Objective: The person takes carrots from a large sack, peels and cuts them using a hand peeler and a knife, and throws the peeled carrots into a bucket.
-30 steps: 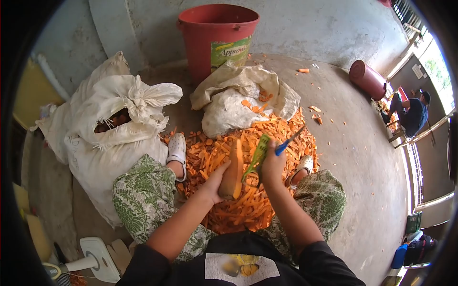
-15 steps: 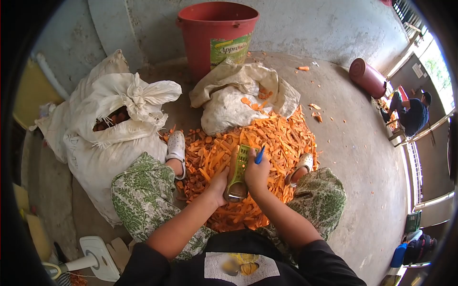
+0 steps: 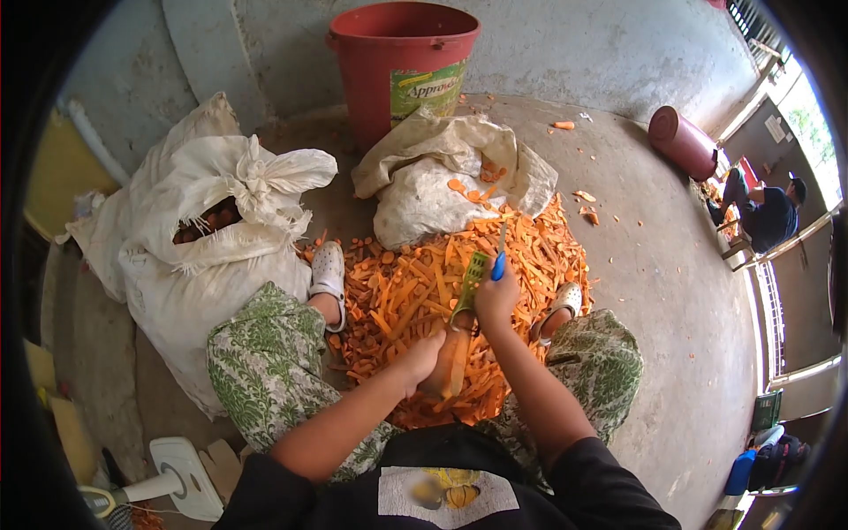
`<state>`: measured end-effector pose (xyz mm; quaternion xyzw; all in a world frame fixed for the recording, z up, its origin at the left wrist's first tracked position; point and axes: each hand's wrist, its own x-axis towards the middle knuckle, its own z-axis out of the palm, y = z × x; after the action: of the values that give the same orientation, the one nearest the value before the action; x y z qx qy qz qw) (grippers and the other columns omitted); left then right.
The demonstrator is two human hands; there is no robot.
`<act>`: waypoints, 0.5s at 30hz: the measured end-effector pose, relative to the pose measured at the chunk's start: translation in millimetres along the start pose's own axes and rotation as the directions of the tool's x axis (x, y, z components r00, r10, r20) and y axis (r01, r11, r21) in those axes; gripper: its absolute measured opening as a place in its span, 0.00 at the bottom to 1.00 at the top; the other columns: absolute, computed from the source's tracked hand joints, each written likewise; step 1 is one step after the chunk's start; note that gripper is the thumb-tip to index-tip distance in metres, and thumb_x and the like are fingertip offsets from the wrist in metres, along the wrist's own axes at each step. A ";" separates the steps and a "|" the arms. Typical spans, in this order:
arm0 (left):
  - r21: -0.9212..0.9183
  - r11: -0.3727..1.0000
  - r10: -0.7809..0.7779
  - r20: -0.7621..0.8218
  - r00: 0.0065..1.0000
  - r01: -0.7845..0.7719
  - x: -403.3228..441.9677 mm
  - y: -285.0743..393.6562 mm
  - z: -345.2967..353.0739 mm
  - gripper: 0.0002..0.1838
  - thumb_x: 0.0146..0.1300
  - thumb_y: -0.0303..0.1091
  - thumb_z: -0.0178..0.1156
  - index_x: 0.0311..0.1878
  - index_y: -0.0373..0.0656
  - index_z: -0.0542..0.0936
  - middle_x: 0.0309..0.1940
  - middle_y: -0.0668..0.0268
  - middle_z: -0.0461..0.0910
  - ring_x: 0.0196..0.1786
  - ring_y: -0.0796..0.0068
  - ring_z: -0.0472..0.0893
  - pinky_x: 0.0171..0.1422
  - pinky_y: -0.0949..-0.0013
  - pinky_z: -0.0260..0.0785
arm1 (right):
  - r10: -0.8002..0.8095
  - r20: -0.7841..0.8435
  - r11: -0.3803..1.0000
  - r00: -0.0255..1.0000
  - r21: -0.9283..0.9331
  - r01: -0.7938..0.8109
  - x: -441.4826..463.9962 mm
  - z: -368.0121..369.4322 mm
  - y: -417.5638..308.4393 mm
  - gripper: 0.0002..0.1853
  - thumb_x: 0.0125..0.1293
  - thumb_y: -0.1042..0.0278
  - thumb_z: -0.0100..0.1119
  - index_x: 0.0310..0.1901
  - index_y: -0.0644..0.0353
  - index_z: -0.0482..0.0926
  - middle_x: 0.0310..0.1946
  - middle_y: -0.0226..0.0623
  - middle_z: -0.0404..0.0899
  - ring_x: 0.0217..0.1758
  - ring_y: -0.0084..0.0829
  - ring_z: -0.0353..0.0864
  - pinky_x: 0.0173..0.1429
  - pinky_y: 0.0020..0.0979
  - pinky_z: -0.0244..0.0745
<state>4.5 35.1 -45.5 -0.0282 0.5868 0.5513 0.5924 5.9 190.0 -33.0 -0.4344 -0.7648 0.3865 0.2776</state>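
My left hand is closed around a carrot, blurred and partly hidden by the fingers. My right hand grips a green slotted peeler together with a blue-handled knife, whose blade points up and away from me. The peeler's lower end meets the far part of the carrot, and an orange strip hangs beside it. Beneath both hands spreads a big heap of carrot peelings, between my two feet in light clogs.
Left stands a white sack, torn open, dark roundish contents showing. A beige sack lies behind the heap. Beyond it is a red bucket. At right are a tipped maroon drum and a seated person. A white-and-grey object lies lower left.
My hands have moved apart: the left drew back toward me with the carrot, while the right shifted slightly right and away with peeler and knife. An orange strip now shows between them.
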 end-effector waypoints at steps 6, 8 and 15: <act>0.210 0.977 0.045 0.001 0.999 -0.044 -15.3 10.7 5.2 0.27 0.68 0.49 0.33 0.58 0.36 0.64 0.49 0.58 0.72 0.49 0.69 0.74 0.54 0.66 0.64 | -0.030 -0.147 0.996 0.989 -0.086 0.018 35.1 -4.3 15.9 0.14 0.62 0.59 0.50 0.29 0.63 0.72 0.16 0.43 0.69 0.19 0.41 0.69 0.25 0.39 0.62; 0.280 0.957 0.081 -0.021 0.996 -0.072 -17.1 14.1 2.9 0.26 0.69 0.49 0.33 0.57 0.36 0.64 0.48 0.58 0.73 0.48 0.69 0.75 0.53 0.66 0.65 | 0.007 -0.135 0.994 0.991 -0.104 -0.022 37.6 -5.2 15.6 0.15 0.63 0.59 0.50 0.28 0.64 0.72 0.16 0.44 0.70 0.19 0.42 0.69 0.25 0.39 0.62; 0.066 0.997 -0.041 0.246 0.969 0.025 -41.1 29.9 -2.0 0.29 0.68 0.50 0.35 0.63 0.37 0.58 0.59 0.53 0.62 0.60 0.63 0.66 0.62 0.63 0.55 | 0.099 -0.307 0.993 0.946 -0.024 -0.112 83.7 -18.6 61.7 0.16 0.63 0.58 0.49 0.28 0.64 0.71 0.16 0.44 0.71 0.19 0.41 0.69 0.26 0.38 0.62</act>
<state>-5.1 19.9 2.0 0.0495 0.5250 0.5219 0.6704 8.6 290.1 -66.7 -0.5347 -0.6962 0.3131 0.3625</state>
